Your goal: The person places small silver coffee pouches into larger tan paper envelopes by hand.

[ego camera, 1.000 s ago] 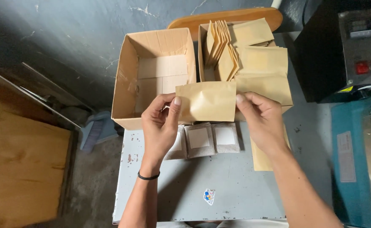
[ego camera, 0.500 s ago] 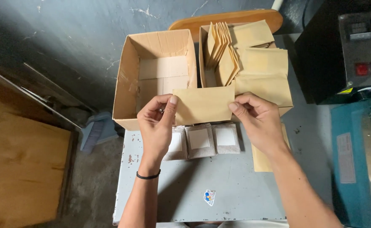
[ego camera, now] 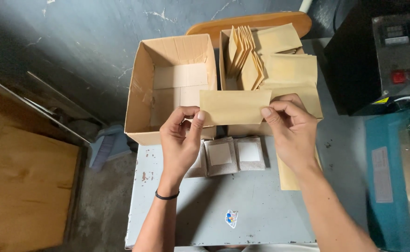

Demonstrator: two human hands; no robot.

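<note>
Grey table (ego camera: 261,205) bears sachets (ego camera: 235,154); left hand (ego camera: 181,140) and right hand (ego camera: 291,130) grip pinched on kraft pouch (ego camera: 235,106).

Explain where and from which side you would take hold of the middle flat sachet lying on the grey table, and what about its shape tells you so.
Judging by its pose, pinch the middle sachet at its near edge, coming from the person's side. It lies flat, its neighbours close off both sides, and the brown envelope, held by the left hand and right hand, hangs over its far edge.
</note>
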